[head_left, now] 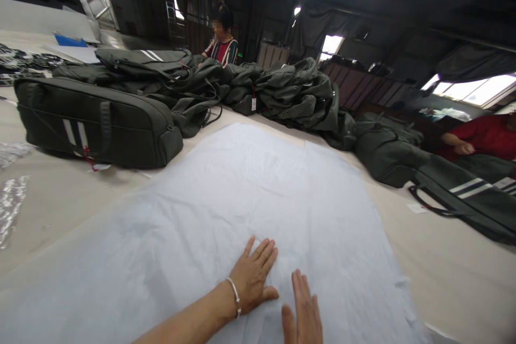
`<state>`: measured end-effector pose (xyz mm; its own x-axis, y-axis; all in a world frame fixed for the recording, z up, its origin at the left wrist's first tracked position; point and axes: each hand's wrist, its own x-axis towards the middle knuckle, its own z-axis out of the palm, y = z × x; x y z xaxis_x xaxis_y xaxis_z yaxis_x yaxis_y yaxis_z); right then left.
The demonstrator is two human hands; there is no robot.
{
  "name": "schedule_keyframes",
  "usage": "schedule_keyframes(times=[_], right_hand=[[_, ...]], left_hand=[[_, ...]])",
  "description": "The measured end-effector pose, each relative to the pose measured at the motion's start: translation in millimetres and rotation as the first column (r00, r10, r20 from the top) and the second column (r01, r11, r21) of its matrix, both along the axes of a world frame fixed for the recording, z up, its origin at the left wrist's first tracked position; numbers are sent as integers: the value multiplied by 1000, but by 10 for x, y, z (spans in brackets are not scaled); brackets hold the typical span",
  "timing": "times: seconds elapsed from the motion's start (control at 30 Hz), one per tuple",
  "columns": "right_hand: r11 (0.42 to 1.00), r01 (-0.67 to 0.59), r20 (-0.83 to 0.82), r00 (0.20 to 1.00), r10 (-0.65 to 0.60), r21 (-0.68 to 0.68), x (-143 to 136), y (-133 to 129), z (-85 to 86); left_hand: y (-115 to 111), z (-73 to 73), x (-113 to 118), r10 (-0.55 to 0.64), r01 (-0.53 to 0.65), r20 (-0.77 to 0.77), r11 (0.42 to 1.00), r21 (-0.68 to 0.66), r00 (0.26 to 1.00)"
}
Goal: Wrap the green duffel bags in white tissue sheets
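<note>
A large thin white sheet [258,193] with light wrinkles is spread over the pale table. My left hand [255,274], with a light bracelet at the wrist, lies on the sheet at the lower middle, fingers stretched out and thumb apart. Just to its right, at the bottom edge, my right hand [303,309] is at the sheet with its fingers extended and thumb apart; its wrist is out of frame. Neither hand holds anything.
A dark green bag [133,123] with white stripes stands at the left. Piled bags [298,91] line the far side. More bags [463,188] lie right. A person [226,48] is behind the pile; another person in red [484,134] is at the right edge.
</note>
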<state>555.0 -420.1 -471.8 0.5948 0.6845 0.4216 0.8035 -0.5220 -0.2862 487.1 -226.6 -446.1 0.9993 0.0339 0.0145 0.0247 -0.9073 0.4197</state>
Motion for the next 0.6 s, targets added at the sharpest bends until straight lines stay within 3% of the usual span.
schedule_keyframes(times=[0.13,0.23,0.3,0.37,0.5,0.6], right_hand=[[999,-26,-153,988,21,-27,962,734,665],[993,2,-144,989,-19,-115,1637,1406,884],[972,-9,-120,993,-20,-234,1941,1753,791],[947,-30,-128,992,-12,-321,2108,1962,568],[922,-56,-163,987,-8,-383,2185,2043,150],[915,-63,-182,983,-12,-397,2180,2010,65]], left_hand=[[-7,21,-17,13,-13,-2,1000,-22,1000],[-3,-4,-27,8,-9,-10,1000,-22,1000],[10,-57,-21,-8,8,8,1000,7,1000],[29,-123,-9,-37,33,56,997,67,998],[33,-208,-18,-74,48,136,981,190,988],[-47,-222,-111,-85,24,198,956,291,976]])
